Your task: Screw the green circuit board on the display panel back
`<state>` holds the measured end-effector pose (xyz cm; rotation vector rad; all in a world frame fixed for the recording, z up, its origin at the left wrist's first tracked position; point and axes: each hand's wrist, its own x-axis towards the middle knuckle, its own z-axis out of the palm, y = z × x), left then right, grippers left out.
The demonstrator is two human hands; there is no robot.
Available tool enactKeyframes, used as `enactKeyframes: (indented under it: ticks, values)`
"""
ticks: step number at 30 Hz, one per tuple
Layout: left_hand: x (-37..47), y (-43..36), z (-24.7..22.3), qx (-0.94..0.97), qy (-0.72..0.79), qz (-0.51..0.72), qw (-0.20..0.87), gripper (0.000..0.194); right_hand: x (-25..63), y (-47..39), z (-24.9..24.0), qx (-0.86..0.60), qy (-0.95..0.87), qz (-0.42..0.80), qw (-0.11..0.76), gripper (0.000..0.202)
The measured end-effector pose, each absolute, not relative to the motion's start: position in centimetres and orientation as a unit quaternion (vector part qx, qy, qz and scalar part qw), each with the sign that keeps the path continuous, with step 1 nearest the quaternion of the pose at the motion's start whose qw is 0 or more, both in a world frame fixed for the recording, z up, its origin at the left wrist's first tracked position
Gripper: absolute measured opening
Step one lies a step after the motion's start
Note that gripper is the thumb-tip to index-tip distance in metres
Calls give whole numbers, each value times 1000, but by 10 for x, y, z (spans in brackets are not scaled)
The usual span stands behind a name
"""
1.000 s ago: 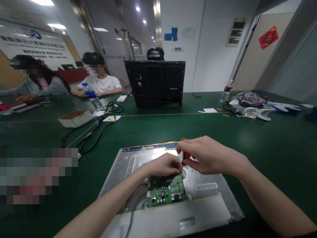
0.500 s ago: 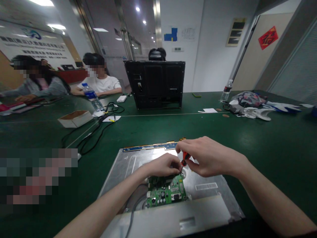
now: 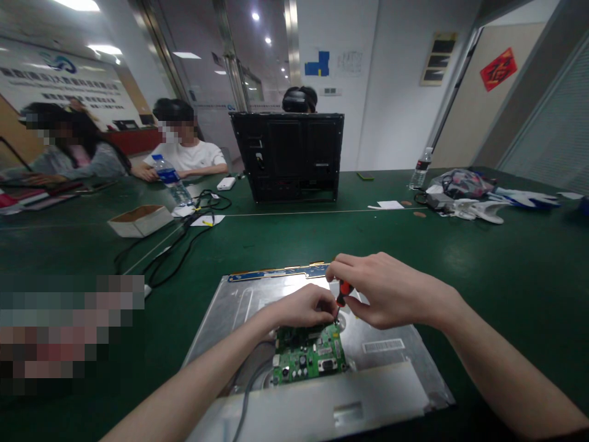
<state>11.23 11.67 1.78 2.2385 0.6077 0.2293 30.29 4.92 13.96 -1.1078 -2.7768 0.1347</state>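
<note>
A red and black screwdriver [image 3: 343, 292] stands nearly upright, its handle gripped by the closed fingers of my right hand [image 3: 384, 288]. Its tip meets the far right corner of a green circuit board [image 3: 313, 356]. Close to that tip, my left hand [image 3: 306, 306] has its thumb and fingertips pinched together; what lies between them, if anything, is too small to make out. The board sits on the silver metal back of a flat display panel [image 3: 386, 374], which lies on the table. A blue circuit strip [image 3: 276, 274] runs along the panel's far edge.
A grey cable [image 3: 246, 399] crosses the panel's near left part. Beyond, on the green table, are an open cardboard box [image 3: 140, 222], black cables [image 3: 177, 255], a water bottle [image 3: 171, 178] and a black monitor housing [image 3: 294, 156]. Gloves [image 3: 476, 210] lie at right. Several people sit opposite.
Both my hands and the screwdriver stay at the board's corner with barely any shift. The head behind the black monitor housing has moved to the right.
</note>
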Motion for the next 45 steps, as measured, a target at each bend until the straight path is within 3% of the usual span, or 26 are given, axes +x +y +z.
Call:
enactKeyframes:
  ticks: [45]
  values:
    - [112, 117, 19, 888, 227, 88, 391, 11, 302, 53, 140, -396, -916, 40, 53, 18]
